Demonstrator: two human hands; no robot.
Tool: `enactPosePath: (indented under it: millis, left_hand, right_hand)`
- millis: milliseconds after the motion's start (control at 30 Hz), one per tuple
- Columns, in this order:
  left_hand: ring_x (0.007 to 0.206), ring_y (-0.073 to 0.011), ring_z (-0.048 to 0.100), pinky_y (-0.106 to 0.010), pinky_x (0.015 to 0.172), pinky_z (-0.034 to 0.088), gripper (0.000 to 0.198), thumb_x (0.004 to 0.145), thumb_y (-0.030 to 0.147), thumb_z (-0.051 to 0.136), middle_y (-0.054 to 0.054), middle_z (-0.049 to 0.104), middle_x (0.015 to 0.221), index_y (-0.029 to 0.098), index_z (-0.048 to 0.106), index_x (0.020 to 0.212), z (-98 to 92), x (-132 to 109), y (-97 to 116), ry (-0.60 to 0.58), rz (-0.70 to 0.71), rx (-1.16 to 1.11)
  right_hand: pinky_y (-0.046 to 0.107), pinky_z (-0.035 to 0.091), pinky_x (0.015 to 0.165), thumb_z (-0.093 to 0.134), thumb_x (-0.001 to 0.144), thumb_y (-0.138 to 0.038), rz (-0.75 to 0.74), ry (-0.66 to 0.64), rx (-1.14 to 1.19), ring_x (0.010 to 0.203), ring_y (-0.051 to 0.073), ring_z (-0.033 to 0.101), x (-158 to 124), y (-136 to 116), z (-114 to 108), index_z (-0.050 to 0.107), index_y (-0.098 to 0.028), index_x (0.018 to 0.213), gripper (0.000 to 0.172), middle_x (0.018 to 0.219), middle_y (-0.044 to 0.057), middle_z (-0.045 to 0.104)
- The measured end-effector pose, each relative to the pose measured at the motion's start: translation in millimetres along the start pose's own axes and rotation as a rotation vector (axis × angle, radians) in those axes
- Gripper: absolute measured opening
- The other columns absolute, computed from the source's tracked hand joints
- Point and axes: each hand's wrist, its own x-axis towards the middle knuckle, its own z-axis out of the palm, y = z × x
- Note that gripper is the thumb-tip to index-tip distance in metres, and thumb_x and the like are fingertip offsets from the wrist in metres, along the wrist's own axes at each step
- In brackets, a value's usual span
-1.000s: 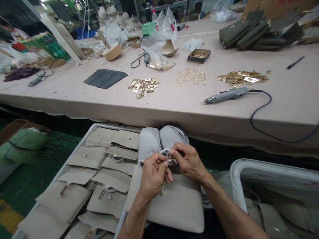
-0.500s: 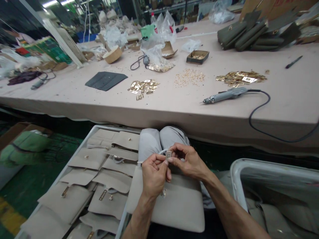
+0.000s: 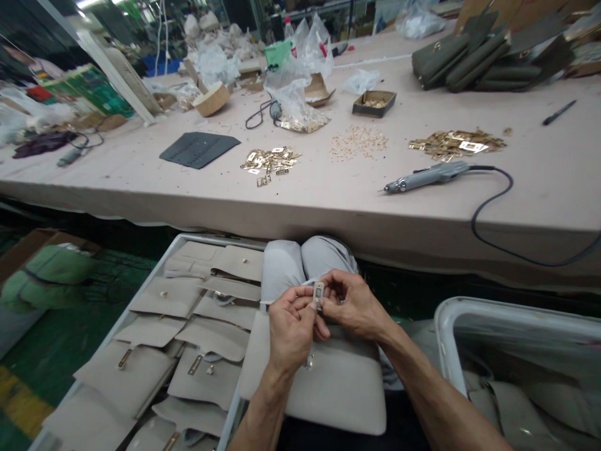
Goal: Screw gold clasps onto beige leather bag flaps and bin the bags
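A beige handbag [image 3: 338,382] lies across my lap, with a small metal clasp [image 3: 310,361] on its front. Above it, my left hand [image 3: 291,329] and my right hand [image 3: 355,307] meet, fingers closed in a pinch. Between their fingertips stands a small rectangular lock plate [image 3: 318,292] with a slot in it. Whether the plate is joined to the bag's flap is hidden by my fingers. On the table ahead lie a pile of gold slotted plates [image 3: 270,161], scattered tiny gold parts [image 3: 359,143] and a second plate pile [image 3: 457,144].
A corded electric screwdriver [image 3: 425,178] rests near the table's front edge. At my left, a crate [image 3: 153,275] holds several beige bags; another white-rimmed bin [image 3: 441,332] with bags stands at my right. Dark green bags [image 3: 479,62] and a small parts box [image 3: 374,104] sit farther back.
The lock plate has tipped more upright between my fingers, so its slot shows more. Both hands stay nearly in place, and the view has shifted slightly.
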Motion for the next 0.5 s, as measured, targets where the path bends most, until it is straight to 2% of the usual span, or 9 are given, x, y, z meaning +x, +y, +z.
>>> enactPosePath:
  millis: [233, 333, 500]
  left_hand:
    - [0.031, -0.0126, 0.053, -0.019, 0.036, 0.044, 0.035, 0.085, 0.041, 0.076, 0.002, 0.064, 0.045, 0.016, 0.056, 0.099, -0.6, 1, -1, 0.025, 0.008, 0.016]
    - [0.03, -0.0122, 0.053, -0.018, 0.036, 0.041, 0.033, 0.085, 0.04, 0.075, 0.003, 0.064, 0.045, 0.016, 0.056, 0.098, 1.6, 0, 0, 0.04, -0.004, 0.001]
    - [0.036, -0.013, 0.06, -0.02, 0.038, 0.046, 0.039, 0.085, 0.041, 0.077, -0.001, 0.072, 0.063, 0.015, 0.057, 0.106, 2.7, -2, 0, 0.032, 0.005, -0.009]
  right_hand:
    - [0.022, 0.041, 0.058, 0.074, 0.088, -0.029, -0.021, 0.011, -0.015, 0.064, 0.01, 0.052, 3, 4, 3, 0.069, -0.015, 0.094, 0.016, 0.075, -0.002, 0.062]
    - [0.022, 0.043, 0.06, 0.069, 0.095, -0.039, -0.033, -0.001, 0.039, 0.066, 0.011, 0.054, 4, 9, 2, 0.068, -0.016, 0.089, 0.024, 0.074, -0.001, 0.062]
    - [0.023, 0.046, 0.063, 0.068, 0.096, -0.044, -0.008, -0.012, 0.128, 0.067, 0.013, 0.06, 5, 13, 0, 0.069, -0.016, 0.087, 0.029, 0.074, 0.0, 0.066]
